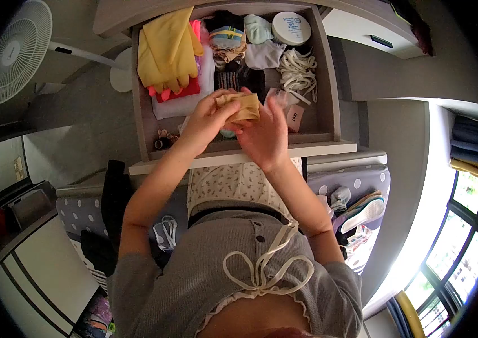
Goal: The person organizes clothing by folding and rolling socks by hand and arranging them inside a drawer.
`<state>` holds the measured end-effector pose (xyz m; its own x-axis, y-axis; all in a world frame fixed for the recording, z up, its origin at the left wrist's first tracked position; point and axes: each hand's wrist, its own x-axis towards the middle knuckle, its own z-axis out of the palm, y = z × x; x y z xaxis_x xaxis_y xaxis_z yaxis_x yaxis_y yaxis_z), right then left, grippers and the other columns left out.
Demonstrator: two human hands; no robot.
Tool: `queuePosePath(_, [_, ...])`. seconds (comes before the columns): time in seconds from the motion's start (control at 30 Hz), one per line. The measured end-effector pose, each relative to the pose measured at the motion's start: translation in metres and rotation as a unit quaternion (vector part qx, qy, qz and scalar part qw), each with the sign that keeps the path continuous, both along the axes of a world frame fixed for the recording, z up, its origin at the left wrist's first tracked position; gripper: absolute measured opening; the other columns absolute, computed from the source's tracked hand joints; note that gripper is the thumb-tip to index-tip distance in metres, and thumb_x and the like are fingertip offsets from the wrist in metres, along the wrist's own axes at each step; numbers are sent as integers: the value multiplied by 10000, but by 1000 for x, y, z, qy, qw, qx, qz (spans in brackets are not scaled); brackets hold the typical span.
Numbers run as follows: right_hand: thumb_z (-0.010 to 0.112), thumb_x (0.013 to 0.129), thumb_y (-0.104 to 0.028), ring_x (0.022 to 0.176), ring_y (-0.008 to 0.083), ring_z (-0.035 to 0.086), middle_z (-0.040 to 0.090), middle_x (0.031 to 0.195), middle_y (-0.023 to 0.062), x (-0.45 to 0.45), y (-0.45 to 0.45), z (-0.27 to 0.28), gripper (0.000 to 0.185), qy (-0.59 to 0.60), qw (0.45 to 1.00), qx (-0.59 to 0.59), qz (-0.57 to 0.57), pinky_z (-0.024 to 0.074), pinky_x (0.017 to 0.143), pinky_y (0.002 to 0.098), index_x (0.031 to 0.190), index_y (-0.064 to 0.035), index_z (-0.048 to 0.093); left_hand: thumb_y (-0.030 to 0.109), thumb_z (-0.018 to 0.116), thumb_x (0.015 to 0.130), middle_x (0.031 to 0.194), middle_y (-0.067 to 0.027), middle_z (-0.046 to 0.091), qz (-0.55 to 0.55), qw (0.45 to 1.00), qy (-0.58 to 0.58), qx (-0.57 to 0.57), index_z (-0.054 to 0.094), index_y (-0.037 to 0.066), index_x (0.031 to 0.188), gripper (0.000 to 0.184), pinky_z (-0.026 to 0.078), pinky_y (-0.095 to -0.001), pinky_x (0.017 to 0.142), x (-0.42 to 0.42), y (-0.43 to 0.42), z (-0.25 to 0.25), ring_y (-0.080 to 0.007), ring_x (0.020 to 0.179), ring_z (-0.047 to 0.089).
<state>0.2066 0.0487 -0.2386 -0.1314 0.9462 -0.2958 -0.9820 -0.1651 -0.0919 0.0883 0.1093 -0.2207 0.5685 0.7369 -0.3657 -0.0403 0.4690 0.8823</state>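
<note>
Bright window (445, 250) at right; grey floor (97, 135) left.

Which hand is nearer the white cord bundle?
Right: the right hand is below-left of the white cord bundle in view; the left hand is farther left, holding tan cloth.

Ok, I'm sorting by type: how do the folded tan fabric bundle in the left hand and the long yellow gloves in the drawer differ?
The folded tan fabric bundle is in the left hand; the long yellow gloves lie in the drawer.
The bundle is compact; the gloves spread wider.
The gloves show fingers; the bundle shows none.
Both look yellowish.
</note>
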Motion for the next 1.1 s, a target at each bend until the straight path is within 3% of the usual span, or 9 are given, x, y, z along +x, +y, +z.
queuePosePath(0.1, [416,848,-189,862,152,491,505,1020,49,-5,-1,-6,267,-89,996,2,22,378,706,293,1088,-72,435,134,532,798,899,-75,552,-56,977,143,149,465,26,1005,243,474,-259,564,2,0,6,-145,751,565])
queuePosePath(0.13, [426,827,-107,898,165,495,510,1019,54,-5,1,-7,255,-101,995,1,12,390,749,304,1073,-41,437,129,546,782,908,-101,551,-27,929,169,327,486,33,982,230,465,-297,615,2,1,-6,-202,766,568])
queuePosePath(0.23, [402,836,-112,959,181,489,508,1040,65,-4,6,-10,253,-111,992,-66,3,380,825,315,1067,-15,431,169,552,776,897,-130,544,-10,836,240,493,502,25,954,234,448,-320,651,2,6,8,-245,782,563])
queuePosePath(0.43, [376,865,-174,1000,162,480,500,1081,46,29,6,0,265,-77,996,-52,10,395,838,294,1103,-74,434,178,505,781,944,-94,536,-117,781,324,521,523,69,975,223,449,-344,677,-6,85,9,-274,800,552])
queuePosePath(0.57, [378,878,-228,954,156,505,512,1047,36,52,5,0,291,-171,980,-73,77,411,821,295,1126,-85,428,-30,495,696,1117,-58,472,-214,584,343,704,517,77,1030,352,378,-359,861,31,164,-19,-250,1024,444])
queuePosePath(0.67, [423,862,-180,920,160,525,531,1013,56,66,6,2,280,-250,962,-62,90,430,794,284,1112,-55,438,-54,563,604,1146,-37,436,-352,457,398,713,516,97,1037,461,339,-340,905,58,187,-26,-208,1108,361])
queuePosePath(0.83, [411,824,-88,887,169,545,530,1008,97,101,12,-4,310,-536,831,-23,144,444,785,285,1123,-9,434,-38,620,517,1084,-30,428,-412,392,388,725,517,108,966,483,337,-336,885,68,198,-27,-192,1102,349])
queuePosePath(1.0, [476,797,-84,875,197,558,537,991,116,138,52,6,317,-332,913,-145,188,467,750,301,1093,18,429,-22,626,511,1043,-36,439,-410,385,335,756,509,95,898,420,350,-333,850,50,203,-12,-206,1062,380])
queuePosePath(1.1, [509,776,-77,871,194,561,541,981,113,137,77,-6,322,-365,902,-85,212,465,753,306,1076,16,438,-16,622,521,1019,-40,453,-389,388,349,759,509,79,896,403,368,-327,826,32,210,-12,-202,1049,395])
